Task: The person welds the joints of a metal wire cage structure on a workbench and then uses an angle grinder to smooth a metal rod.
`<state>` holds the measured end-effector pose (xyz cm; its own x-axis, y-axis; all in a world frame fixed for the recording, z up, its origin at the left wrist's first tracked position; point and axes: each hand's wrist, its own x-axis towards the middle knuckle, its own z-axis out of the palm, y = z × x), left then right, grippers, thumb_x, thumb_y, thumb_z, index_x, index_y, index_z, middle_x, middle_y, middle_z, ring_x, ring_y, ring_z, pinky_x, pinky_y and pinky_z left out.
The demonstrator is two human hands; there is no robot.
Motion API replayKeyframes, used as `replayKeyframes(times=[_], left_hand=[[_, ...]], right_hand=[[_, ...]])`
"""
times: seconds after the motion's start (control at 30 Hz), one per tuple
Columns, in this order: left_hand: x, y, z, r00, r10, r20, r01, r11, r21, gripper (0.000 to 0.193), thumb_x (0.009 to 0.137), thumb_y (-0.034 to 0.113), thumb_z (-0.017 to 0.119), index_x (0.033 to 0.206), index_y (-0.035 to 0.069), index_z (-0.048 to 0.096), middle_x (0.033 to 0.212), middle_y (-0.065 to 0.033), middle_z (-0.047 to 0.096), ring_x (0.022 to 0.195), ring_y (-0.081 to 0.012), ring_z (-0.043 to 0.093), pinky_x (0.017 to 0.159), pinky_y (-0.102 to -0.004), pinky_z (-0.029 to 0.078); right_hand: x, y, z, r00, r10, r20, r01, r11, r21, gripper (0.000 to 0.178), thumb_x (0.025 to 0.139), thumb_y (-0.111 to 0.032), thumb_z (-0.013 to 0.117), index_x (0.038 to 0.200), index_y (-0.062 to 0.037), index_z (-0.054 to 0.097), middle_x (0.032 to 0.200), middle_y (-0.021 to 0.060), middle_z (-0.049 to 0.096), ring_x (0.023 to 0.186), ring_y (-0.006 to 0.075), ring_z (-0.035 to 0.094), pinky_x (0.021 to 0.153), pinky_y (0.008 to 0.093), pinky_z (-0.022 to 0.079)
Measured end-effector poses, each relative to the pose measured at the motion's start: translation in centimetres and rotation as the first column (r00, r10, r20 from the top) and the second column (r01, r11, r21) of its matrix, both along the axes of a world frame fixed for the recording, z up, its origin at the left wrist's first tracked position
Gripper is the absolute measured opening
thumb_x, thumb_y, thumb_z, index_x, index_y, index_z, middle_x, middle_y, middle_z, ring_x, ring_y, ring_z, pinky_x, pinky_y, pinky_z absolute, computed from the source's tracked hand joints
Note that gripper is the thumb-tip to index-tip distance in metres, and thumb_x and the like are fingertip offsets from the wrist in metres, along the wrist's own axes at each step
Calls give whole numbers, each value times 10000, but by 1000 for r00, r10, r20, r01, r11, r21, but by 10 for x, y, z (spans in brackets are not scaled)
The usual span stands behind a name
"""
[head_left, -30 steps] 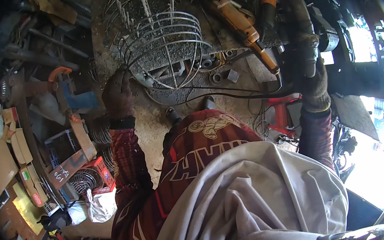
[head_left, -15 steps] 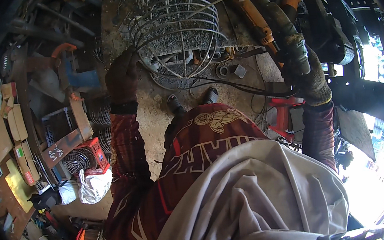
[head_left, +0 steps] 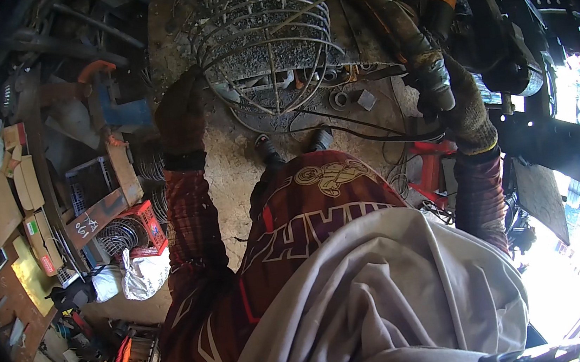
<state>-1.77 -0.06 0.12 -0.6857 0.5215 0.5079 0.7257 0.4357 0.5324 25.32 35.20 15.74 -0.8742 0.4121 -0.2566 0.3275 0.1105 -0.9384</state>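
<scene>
A round cage of bent metal rods (head_left: 275,76) stands on the dark, grit-covered worktop (head_left: 171,24) in front of me. My left hand (head_left: 181,111), in a dark glove, is closed at the cage's left edge, where a curved rod ends; its fingertips are in shadow. On the right, my gloved right hand (head_left: 465,109) grips a worn welding electrode holder (head_left: 411,44). A thin electrode (head_left: 307,11) sticks out of the holder's far end and slants left over the cage's upper rings. Whether its tip touches a rod, I cannot tell.
An angle grinder (head_left: 444,2) lies behind the holder on the right. The black cable (head_left: 362,131) hangs across in front of my feet. A red stand (head_left: 430,170) is near my right forearm. On the left are a red crate (head_left: 145,228) and cardboard boxes (head_left: 25,184).
The electrode holder has shifted a little left, now covering the orange grinder body beside it. The electrode tip reaches farther left and lower over the cage. My left hand stays at the cage edge.
</scene>
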Motion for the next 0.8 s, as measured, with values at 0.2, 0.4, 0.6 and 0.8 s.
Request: replayKeyframes(times=[0.2, 0.4, 0.6, 0.8], left_hand=[[-3, -3, -4, 993, -25, -114, 18, 998, -67, 278, 953, 144, 639, 1224, 136, 701, 1050, -102, 731, 923, -266, 703, 799, -347, 556], [-2, -2, -4, 998, -14, -61, 13, 1000, -14, 256, 953, 161, 659, 1202, 129, 713, 1054, -99, 736, 926, -258, 707, 805, -344, 556], [-3, -3, -4, 996, -19, -85, 17, 999, -29, 251, 947, 173, 678, 1190, 126, 721, 1078, -91, 742, 954, -241, 712, 833, -333, 553], [-2, -2, -2, 998, -18, -56, 16, 999, -46, 270, 941, 159, 676, 1205, 133, 719, 1088, -91, 740, 972, -233, 710, 845, -334, 552]], right_hand=[[-3, 1, -6, 991, 70, -116, -60, 995, 82, 714, 872, -18, 682, 1532, -98, 421, 1064, 30, 694, 745, 36, 582, 626, 221, 510], [-4, -8, 1, 996, 9, -85, -9, 1000, -9, 688, 895, -48, 684, 1530, -101, 426, 1038, 20, 695, 713, 22, 556, 619, 217, 492], [-6, 1, -1, 994, 93, -54, -87, 991, 101, 731, 885, -58, 710, 1533, -65, 370, 1089, 132, 694, 757, 117, 667, 615, 256, 551], [-4, 2, -2, 992, 109, -69, -99, 986, 138, 735, 896, -79, 710, 1536, -47, 350, 1074, 142, 692, 744, 126, 678, 591, 252, 554]])
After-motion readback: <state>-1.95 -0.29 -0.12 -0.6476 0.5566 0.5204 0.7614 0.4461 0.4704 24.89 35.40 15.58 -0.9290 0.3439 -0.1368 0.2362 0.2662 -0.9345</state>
